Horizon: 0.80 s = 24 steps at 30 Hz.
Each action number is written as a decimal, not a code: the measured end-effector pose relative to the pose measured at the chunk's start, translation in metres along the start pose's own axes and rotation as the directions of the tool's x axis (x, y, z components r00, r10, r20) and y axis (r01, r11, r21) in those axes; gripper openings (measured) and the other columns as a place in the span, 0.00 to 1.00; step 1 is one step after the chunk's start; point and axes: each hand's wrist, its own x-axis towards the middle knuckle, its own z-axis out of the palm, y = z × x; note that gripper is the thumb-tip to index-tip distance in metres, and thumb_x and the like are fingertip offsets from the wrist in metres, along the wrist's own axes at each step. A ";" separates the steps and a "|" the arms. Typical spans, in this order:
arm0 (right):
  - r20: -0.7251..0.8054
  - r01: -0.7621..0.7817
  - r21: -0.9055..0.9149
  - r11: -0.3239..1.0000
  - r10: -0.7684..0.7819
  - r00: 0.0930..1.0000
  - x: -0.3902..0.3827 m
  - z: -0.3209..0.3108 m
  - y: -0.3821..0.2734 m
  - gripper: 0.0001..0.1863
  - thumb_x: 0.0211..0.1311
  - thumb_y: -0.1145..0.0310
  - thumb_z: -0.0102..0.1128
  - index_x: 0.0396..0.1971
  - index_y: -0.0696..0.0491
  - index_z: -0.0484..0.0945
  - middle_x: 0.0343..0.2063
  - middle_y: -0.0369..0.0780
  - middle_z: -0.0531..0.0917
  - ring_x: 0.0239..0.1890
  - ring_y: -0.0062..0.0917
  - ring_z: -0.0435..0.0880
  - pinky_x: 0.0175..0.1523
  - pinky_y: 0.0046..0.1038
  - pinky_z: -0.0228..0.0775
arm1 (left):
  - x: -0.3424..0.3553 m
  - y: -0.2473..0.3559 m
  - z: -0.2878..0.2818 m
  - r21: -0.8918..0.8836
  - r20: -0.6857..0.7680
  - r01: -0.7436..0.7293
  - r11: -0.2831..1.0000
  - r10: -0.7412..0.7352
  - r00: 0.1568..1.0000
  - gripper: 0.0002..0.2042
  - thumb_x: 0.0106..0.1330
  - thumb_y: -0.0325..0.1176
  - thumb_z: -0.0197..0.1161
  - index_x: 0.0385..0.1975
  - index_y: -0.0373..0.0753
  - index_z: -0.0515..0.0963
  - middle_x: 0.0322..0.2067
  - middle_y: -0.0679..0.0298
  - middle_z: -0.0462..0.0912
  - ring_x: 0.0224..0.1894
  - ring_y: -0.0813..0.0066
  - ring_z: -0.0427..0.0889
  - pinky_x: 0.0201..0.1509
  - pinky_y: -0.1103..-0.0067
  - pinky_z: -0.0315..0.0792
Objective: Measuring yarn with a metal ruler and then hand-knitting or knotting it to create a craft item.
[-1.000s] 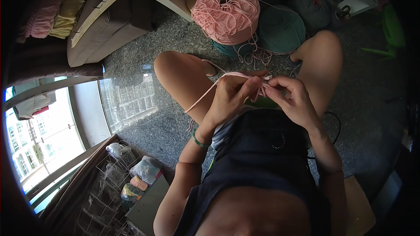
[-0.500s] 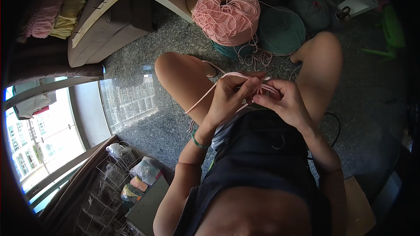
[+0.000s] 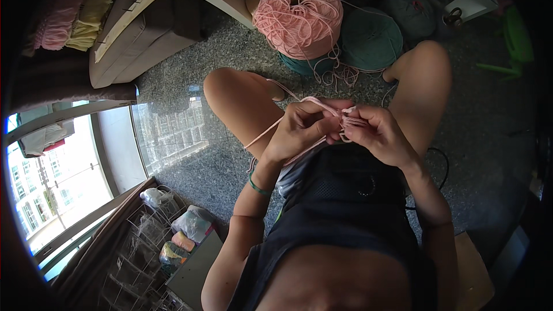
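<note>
Above my lap, a small bunch of pale pink yarn loops is gathered between my two hands. My left hand pinches the bunch from its left side, with a strand running over the index finger. From the right, the thumb and fingers of my right hand close on the loops. One pink strand slants down from my left hand across the left thigh. Beyond my feet stands a big pink yarn ball, with loose strands tangled at its base. Some of the loops are hidden by my fingers.
Dark green yarn balls sit beside and under the pink one, near a white-framed shelf. A brown sofa is at the far left. Lower left are a wire rack and plastic bags. A green stool stands far right.
My fingers have shifted on the yarn: the left hand's fingertips have drawn in closer to the bunch, and the right thumb now presses against the loops. The yarn balls stay put.
</note>
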 end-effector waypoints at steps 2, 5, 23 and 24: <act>0.079 -0.107 0.141 0.984 0.097 0.992 0.000 -0.002 -0.001 0.08 0.62 0.69 0.53 0.32 0.59 0.74 0.24 0.31 0.75 0.26 0.10 0.71 0.31 0.14 0.65 | -0.001 -0.001 -0.002 -0.137 0.063 0.023 0.990 -0.015 0.998 0.13 0.64 0.25 0.53 0.46 0.25 0.73 0.40 0.53 0.79 0.30 0.81 0.78 0.35 0.87 0.73; 0.108 -0.181 0.216 0.959 0.161 0.981 0.001 -0.001 -0.008 0.09 0.63 0.68 0.51 0.32 0.59 0.74 0.23 0.31 0.74 0.24 0.10 0.69 0.28 0.13 0.62 | 0.001 -0.005 -0.003 -0.288 0.097 0.055 0.956 -0.028 0.995 0.14 0.64 0.24 0.52 0.47 0.25 0.72 0.39 0.54 0.80 0.30 0.81 0.78 0.34 0.87 0.73; 0.128 -0.048 -0.244 0.969 0.082 0.988 0.022 -0.043 -0.048 0.07 0.62 0.72 0.53 0.31 0.60 0.76 0.20 0.32 0.76 0.21 0.07 0.69 0.28 0.11 0.62 | 0.028 0.024 -0.014 0.393 0.165 -0.273 0.878 0.225 0.960 0.11 0.65 0.28 0.55 0.44 0.31 0.77 0.35 0.60 0.82 0.30 0.87 0.75 0.30 0.89 0.70; 0.128 -0.037 -0.252 0.967 0.071 0.989 0.025 -0.045 -0.056 0.07 0.62 0.72 0.53 0.31 0.60 0.76 0.20 0.32 0.76 0.21 0.07 0.69 0.28 0.11 0.62 | 0.031 0.038 -0.012 0.390 0.184 -0.175 0.904 0.110 0.977 0.11 0.65 0.29 0.55 0.44 0.31 0.76 0.34 0.62 0.81 0.29 0.88 0.74 0.31 0.89 0.70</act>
